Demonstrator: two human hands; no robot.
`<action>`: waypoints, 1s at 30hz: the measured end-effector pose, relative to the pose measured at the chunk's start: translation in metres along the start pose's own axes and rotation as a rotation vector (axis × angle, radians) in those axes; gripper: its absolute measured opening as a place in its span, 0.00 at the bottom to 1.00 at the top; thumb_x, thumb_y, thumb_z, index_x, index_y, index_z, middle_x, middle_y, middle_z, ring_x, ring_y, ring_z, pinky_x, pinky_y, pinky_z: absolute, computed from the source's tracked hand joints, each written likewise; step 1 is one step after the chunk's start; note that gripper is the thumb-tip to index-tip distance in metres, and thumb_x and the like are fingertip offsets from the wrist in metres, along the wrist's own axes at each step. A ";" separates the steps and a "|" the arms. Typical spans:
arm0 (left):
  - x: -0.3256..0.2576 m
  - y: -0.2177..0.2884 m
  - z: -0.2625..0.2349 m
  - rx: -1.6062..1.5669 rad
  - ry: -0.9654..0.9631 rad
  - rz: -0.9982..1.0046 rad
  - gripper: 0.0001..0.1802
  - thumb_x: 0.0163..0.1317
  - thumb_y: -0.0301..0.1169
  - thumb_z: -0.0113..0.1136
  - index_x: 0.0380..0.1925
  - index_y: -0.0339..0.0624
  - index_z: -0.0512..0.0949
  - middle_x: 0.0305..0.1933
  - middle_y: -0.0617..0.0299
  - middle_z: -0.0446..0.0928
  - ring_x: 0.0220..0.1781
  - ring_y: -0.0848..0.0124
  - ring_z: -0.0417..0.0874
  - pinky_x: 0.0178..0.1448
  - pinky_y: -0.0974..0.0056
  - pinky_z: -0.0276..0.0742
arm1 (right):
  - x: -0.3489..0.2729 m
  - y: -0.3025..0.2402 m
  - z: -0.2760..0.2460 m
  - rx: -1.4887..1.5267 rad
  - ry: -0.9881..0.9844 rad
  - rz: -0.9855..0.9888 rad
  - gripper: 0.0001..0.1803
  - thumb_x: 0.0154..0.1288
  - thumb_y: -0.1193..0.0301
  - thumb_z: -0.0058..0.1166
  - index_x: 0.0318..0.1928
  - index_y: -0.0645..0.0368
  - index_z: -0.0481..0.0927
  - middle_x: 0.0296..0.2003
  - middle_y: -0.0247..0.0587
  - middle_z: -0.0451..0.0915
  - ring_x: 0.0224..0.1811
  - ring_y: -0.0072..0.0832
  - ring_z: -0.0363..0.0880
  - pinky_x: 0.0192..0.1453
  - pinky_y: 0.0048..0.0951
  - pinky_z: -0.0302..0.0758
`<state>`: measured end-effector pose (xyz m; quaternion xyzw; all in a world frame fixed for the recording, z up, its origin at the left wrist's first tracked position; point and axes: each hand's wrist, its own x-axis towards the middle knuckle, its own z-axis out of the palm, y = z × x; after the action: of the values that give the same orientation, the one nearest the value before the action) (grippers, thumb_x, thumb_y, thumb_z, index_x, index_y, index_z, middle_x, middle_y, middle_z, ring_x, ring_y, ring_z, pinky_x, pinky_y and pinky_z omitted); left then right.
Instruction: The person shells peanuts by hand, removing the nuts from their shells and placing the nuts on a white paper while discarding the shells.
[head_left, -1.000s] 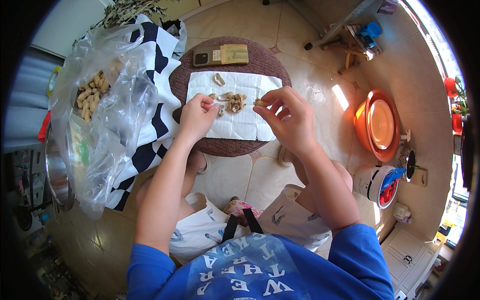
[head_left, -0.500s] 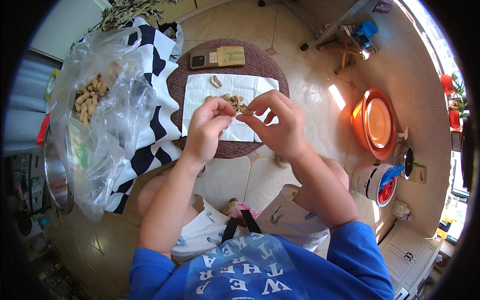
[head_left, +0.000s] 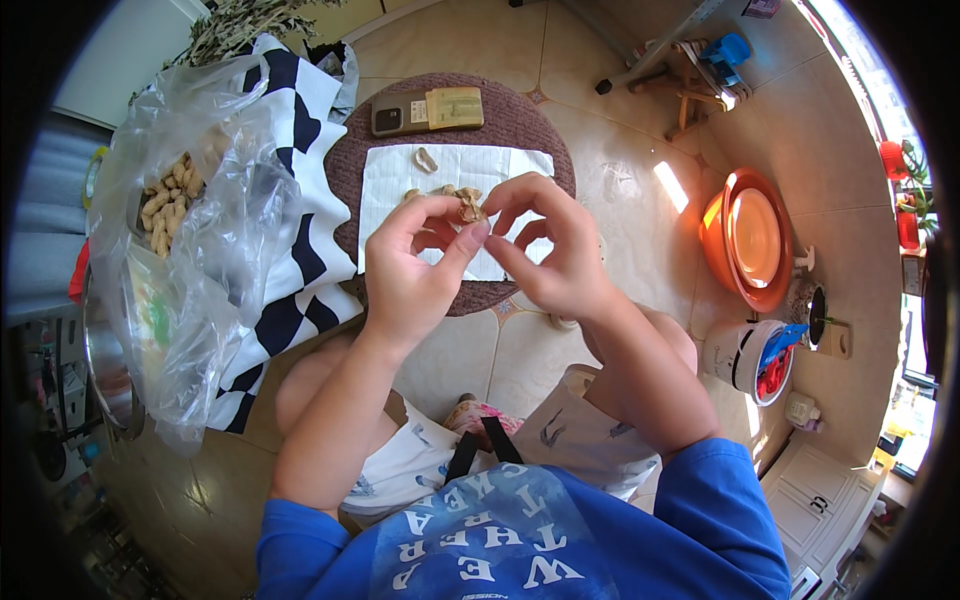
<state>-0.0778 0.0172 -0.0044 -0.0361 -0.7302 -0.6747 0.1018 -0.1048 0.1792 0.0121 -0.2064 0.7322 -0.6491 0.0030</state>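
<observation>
My left hand (head_left: 412, 268) and my right hand (head_left: 552, 248) meet above a white paper sheet (head_left: 385, 180). Both are closed in a pinch, fingertips together around a small peanut that they mostly hide. Just behind the fingertips, broken peanut shells (head_left: 469, 205) lie in a small heap on the sheet, partly covered by my fingers. One loose shell half (head_left: 426, 160) rests nearer the sheet's far edge. Beneath the sheet is a round table with a brown textured cover (head_left: 345, 180).
Left of the table, a clear plastic bag (head_left: 235, 200) holds whole peanuts (head_left: 168, 210) on a black-and-white cloth (head_left: 305, 255). A phone (head_left: 400, 114) with a yellowish card (head_left: 455, 107) lies at the table's far side. Orange basins (head_left: 712, 235) and a white bucket (head_left: 730, 360) stand right.
Both hands have drawn closer together, fingertips now meeting. My left thumb has come up against the right fingertips, and the peanut seen at my right fingers is now mostly hidden.
</observation>
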 end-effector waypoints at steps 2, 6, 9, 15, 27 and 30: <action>0.004 0.003 -0.005 0.139 -0.007 0.123 0.10 0.54 0.23 0.69 0.36 0.35 0.79 0.33 0.60 0.80 0.29 0.73 0.81 0.36 0.71 0.76 | 0.000 0.002 -0.003 0.246 -0.010 0.166 0.08 0.58 0.76 0.62 0.38 0.59 0.78 0.34 0.31 0.79 0.35 0.18 0.77 0.29 0.21 0.76; 0.006 0.012 -0.007 0.400 -0.058 0.295 0.12 0.51 0.18 0.68 0.37 0.37 0.80 0.34 0.60 0.79 0.32 0.72 0.81 0.36 0.69 0.76 | 0.002 0.005 -0.011 0.287 -0.065 0.402 0.10 0.65 0.68 0.61 0.40 0.62 0.79 0.35 0.31 0.80 0.35 0.16 0.77 0.31 0.21 0.77; 0.006 0.012 -0.007 0.459 -0.045 0.391 0.14 0.48 0.16 0.68 0.36 0.38 0.80 0.34 0.59 0.79 0.31 0.69 0.81 0.35 0.69 0.76 | 0.003 0.005 -0.011 0.325 -0.116 0.475 0.12 0.63 0.68 0.64 0.41 0.63 0.80 0.34 0.33 0.82 0.34 0.16 0.78 0.32 0.21 0.78; 0.007 0.012 -0.007 0.464 -0.063 0.446 0.14 0.48 0.16 0.66 0.36 0.38 0.79 0.34 0.58 0.78 0.33 0.64 0.81 0.37 0.64 0.78 | 0.001 0.006 -0.010 0.318 -0.086 0.400 0.10 0.61 0.72 0.65 0.39 0.65 0.81 0.34 0.35 0.83 0.34 0.18 0.81 0.33 0.20 0.79; 0.005 0.006 -0.006 -0.279 -0.205 -0.358 0.23 0.76 0.47 0.41 0.27 0.43 0.70 0.24 0.68 0.67 0.27 0.80 0.66 0.32 0.72 0.64 | -0.004 0.016 0.001 -0.179 0.083 -0.245 0.10 0.52 0.82 0.66 0.37 0.62 0.85 0.33 0.43 0.84 0.31 0.27 0.84 0.33 0.24 0.81; 0.006 0.005 -0.003 -0.203 -0.190 -0.354 0.24 0.76 0.47 0.40 0.24 0.44 0.69 0.21 0.71 0.64 0.23 0.82 0.63 0.28 0.74 0.60 | -0.004 0.014 0.003 -0.179 0.076 -0.318 0.11 0.52 0.84 0.65 0.37 0.62 0.85 0.33 0.43 0.84 0.31 0.28 0.85 0.33 0.24 0.81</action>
<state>-0.0828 0.0138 0.0016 0.0189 -0.6597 -0.7457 -0.0916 -0.1048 0.1781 -0.0025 -0.2944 0.7447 -0.5811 -0.1456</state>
